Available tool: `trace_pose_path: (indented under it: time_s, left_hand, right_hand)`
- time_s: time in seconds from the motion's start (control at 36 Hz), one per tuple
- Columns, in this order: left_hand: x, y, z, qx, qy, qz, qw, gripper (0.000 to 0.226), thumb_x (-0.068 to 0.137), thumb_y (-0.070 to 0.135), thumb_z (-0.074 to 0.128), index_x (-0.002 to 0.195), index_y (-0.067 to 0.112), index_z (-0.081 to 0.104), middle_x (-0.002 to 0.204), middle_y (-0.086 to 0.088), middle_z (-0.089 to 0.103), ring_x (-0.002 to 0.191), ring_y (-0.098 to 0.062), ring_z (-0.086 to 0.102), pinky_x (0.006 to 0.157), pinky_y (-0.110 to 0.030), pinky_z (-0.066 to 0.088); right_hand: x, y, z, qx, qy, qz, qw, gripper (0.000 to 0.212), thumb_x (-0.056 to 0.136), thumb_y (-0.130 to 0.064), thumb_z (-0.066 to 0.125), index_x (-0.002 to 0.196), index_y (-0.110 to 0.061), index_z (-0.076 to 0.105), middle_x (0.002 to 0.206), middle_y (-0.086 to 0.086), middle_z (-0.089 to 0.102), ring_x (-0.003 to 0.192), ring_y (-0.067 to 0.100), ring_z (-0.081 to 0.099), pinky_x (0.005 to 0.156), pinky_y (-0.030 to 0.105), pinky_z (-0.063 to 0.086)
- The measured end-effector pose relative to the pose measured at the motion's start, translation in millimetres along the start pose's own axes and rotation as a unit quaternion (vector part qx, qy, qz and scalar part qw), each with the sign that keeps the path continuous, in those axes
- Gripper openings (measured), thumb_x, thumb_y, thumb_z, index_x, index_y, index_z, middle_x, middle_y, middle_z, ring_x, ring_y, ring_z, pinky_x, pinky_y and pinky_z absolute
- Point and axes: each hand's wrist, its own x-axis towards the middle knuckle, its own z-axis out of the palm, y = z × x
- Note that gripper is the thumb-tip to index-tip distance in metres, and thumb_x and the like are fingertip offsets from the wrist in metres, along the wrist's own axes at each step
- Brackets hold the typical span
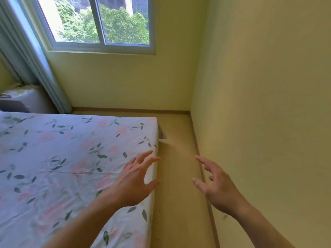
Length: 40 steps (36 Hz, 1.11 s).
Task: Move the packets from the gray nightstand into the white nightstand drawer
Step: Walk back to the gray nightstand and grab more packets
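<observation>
Both hands empty, nothing gripped. Left hand (pixel 133 183) is out in front with fingers spread and thumb apart, palm down, hovering over the near right edge of the bed (pixel 59 158); whether it touches the sheet is unclear. Right hand (pixel 217 187) is also spread wide, fingers loosely curved, held over the strip of floor (pixel 176 176) that runs along the bed's right side, between the bed and the right wall (pixel 268 104). Bare forearms enter from the bottom edge, left one across the bed's near corner, right one beside the wall. Bed takes up the lower left, covered in a white sheet with pink flowers and dark green leaves, slightly creased. No packets visible anywhere. Beyond the bed's far left corner, at the picture's left edge, sits a gray-and-white piece of furniture (pixel 19 102) with some light clutter on top; it may be a nightstand, but it is too blurred and cropped to tell which one or what lies on it. A pale blue-gray curtain (pixel 34 65) hangs just beside it, down to the floor past the bed's far edge. Window (pixel 100 24) is in the wall beyond the bed, white sliding frame, green trees and buildings outside. Small dark object (pixel 162 134) pokes out at the bed's far right corner, can't identify.
</observation>
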Motion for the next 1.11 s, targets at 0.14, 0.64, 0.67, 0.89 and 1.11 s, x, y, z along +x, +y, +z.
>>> trace_pose_path:
  time_s: [0.14,0.64,0.67,0.89,1.11]
  left_hand:
    - [15.6,-26.9,-14.5,0.005,0.049,-0.086,0.995,0.064,0.090,0.063,0.056,0.147,0.054,0.027,0.163,0.027,0.006,0.150,-0.008,0.019,0.121,-0.036,0.022]
    - [304.2,-107.5,-76.3,0.006,0.134,-0.160,0.978,0.070,0.087,0.056,0.066,0.149,0.047,0.034,0.164,0.021,0.014,0.149,-0.010,0.023,0.120,-0.038,0.027]
    - [327.2,-106.6,-79.6,0.004,0.137,-0.154,0.978,0.070,0.087,0.056,0.066,0.149,0.047,0.034,0.164,0.020,0.015,0.149,-0.010,0.022,0.121,-0.038,0.026]
    - [498.4,-122.6,-94.6,0.002,0.135,-0.124,0.983,0.067,0.086,0.063,0.058,0.147,0.051,0.032,0.163,0.025,0.013,0.147,-0.009,0.024,0.120,-0.039,0.028]
    - [643.5,-160.2,-101.3,-0.021,0.160,-0.190,0.968,0.067,0.087,0.059,0.062,0.147,0.052,0.033,0.163,0.027,0.013,0.148,-0.008,0.023,0.120,-0.035,0.027]
  right_hand:
    - [82.7,-10.2,1.6,0.007,-0.075,-0.070,0.995,0.069,0.091,-0.034,0.072,0.151,-0.040,0.038,0.153,-0.022,0.037,0.141,0.001,0.036,0.120,0.038,0.035]
    - [427.2,-12.4,-50.3,0.016,-0.118,-0.169,0.978,0.064,0.090,-0.032,0.073,0.143,-0.046,0.041,0.137,-0.041,0.034,0.122,-0.024,0.038,0.086,-0.007,0.034]
    - [446.5,-11.6,-55.9,0.010,-0.116,-0.170,0.979,0.063,0.090,-0.034,0.072,0.144,-0.046,0.042,0.139,-0.040,0.034,0.127,-0.018,0.037,0.094,-0.001,0.037]
    - [612.8,0.6,-82.3,-0.011,-0.103,-0.181,0.978,0.065,0.089,-0.044,0.070,0.145,-0.049,0.038,0.144,-0.036,0.034,0.138,-0.007,0.033,0.119,0.035,0.035]
    - [796.9,13.8,-104.1,-0.009,-0.148,-0.205,0.968,0.066,0.089,-0.043,0.070,0.146,-0.049,0.037,0.152,-0.030,0.034,0.141,-0.002,0.034,0.119,0.038,0.035]
